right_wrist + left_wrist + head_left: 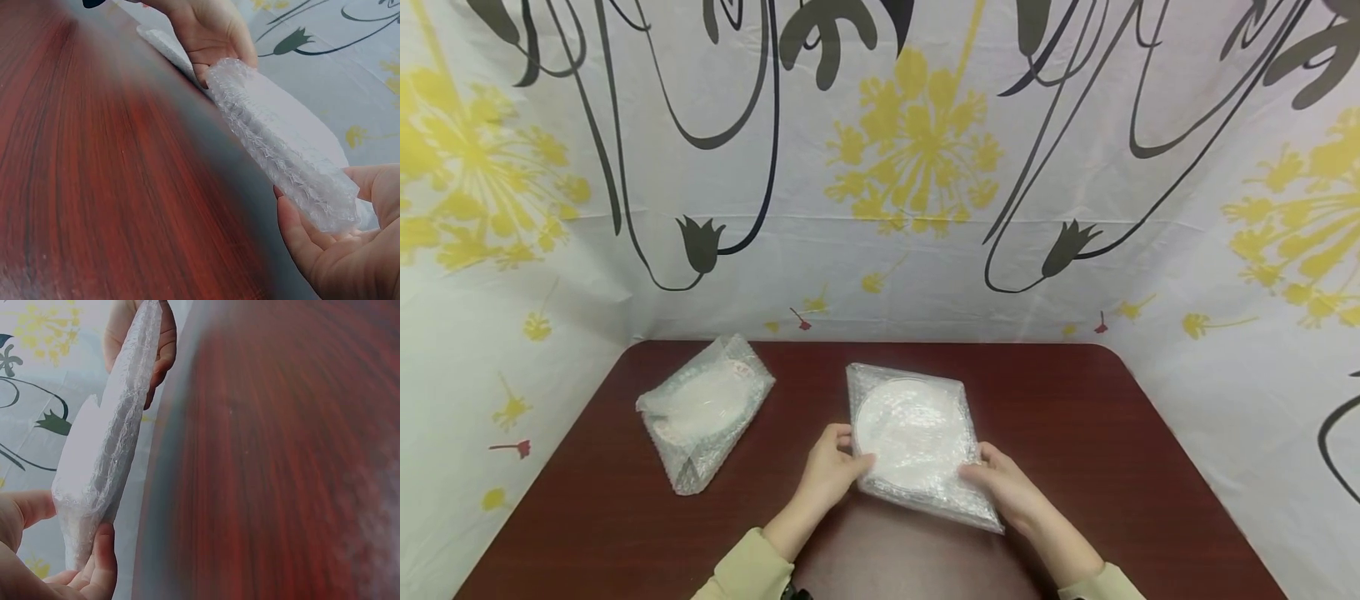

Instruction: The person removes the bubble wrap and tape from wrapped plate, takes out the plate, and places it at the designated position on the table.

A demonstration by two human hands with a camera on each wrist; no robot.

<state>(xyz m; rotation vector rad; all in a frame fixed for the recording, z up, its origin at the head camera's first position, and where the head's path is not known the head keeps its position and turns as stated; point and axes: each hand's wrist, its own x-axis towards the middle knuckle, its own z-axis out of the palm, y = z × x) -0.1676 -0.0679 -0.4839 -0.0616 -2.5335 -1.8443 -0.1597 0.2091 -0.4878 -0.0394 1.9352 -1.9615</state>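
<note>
A round white plate in a bubble-wrap bag (913, 433) is held up over the table by both hands. My left hand (835, 462) grips its left edge, thumb on the front face and fingers behind. At the lower right edge, my right hand (1011, 492) pinches it the same way. Side-on in the left wrist view, the bubble-wrapped plate (103, 444) looks thin and tilted, the left fingers (103, 556) under its near corner. In the right wrist view the bubbled edge (275, 162) spans from one hand to the other.
A second bubble-wrapped white item (703, 412) lies at the left of the dark red-brown table (1060, 400). Behind the table and at both sides hangs a white cloth (917, 283) with yellow and grey flower prints.
</note>
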